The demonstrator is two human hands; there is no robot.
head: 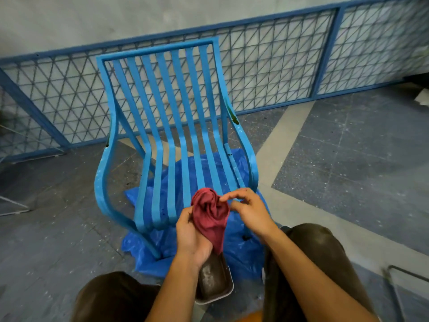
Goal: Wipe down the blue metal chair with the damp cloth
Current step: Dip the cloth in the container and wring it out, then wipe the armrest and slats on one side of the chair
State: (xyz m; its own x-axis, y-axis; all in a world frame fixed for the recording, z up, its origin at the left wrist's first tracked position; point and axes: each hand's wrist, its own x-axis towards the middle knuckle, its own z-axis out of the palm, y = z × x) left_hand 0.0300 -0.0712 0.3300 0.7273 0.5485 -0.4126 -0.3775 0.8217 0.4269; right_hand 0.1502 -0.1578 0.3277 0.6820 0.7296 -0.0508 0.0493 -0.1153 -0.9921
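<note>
Left hand (192,235) grips the cloth (211,214) in the head view. Its fingers curl round the lower half, so the red fabric bunches above the fist and a tail hangs at 6 o'clock toward the tray (214,283). Right hand (251,213) sits at 3 o'clock of the cloth with its fingers arched and one fingertip touching the top of the bunch. Whether it pinches the fabric or only touches it, I cannot tell.

The cloth is held in the air before the front edge of the chair (176,126), not on the metal. Wiping looks not yet begun; this reads as gathering or wringing over the tray. The chair stands at 12 o'clock from the hands on a blue sheet (239,254), with a fence (278,63) behind it.

The cloth should handle as soft, limp and light, and it will likely sag and drip. It is best bunched into a pad in the palm, not held by a corner. The chair looks stiff and steady enough to take a firm wipe. Its painted slats will probably be slick once wet, and the gaps between them call for stroke-by-stroke passes. Dark marks on both armrests, at 9 and 2 o'clock of the seat, may snag the fabric. The free hand could steady an armrest.
</note>
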